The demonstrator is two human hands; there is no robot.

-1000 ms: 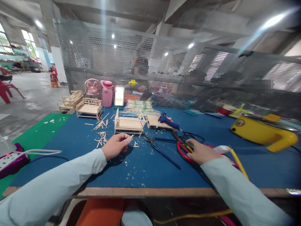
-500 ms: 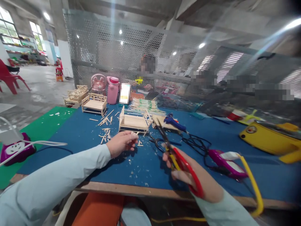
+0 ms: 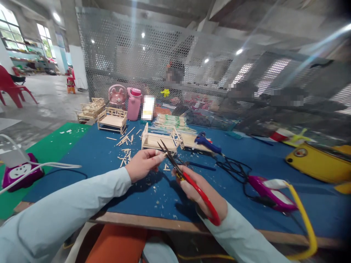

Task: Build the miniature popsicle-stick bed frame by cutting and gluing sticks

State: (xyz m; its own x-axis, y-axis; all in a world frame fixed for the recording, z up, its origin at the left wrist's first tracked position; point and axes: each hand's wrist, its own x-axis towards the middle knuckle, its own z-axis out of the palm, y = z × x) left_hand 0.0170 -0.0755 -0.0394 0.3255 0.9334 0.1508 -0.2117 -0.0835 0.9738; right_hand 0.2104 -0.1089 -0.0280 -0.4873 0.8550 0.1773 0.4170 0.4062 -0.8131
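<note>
My left hand [image 3: 145,163] pinches a short wooden stick [image 3: 165,155], with only its tip showing past the fingers. My right hand [image 3: 196,186] is closed round the red handles of a pair of scissors [image 3: 171,159]. Their dark blades are slightly parted and meet the stick's end. Just behind both hands stands a small wooden bed-like frame [image 3: 159,140]. To its right is another wooden piece [image 3: 193,140], with a blue glue gun [image 3: 205,141] beside it. Small cut sticks [image 3: 126,140] lie scattered to the left of the frame.
More miniature wooden frames [image 3: 112,120] stand at the back left, near a pink bottle [image 3: 134,105] and a phone [image 3: 148,107]. Bundled sticks [image 3: 171,120] lie behind. Dark-handled pliers [image 3: 201,166], a purple power strip [image 3: 271,193] with cables and a yellow case [image 3: 315,162] are to the right.
My right hand has moved left and slightly up, bringing the scissors' blades to the stick. My left hand has stayed nearly in place, still pinching the stick.
</note>
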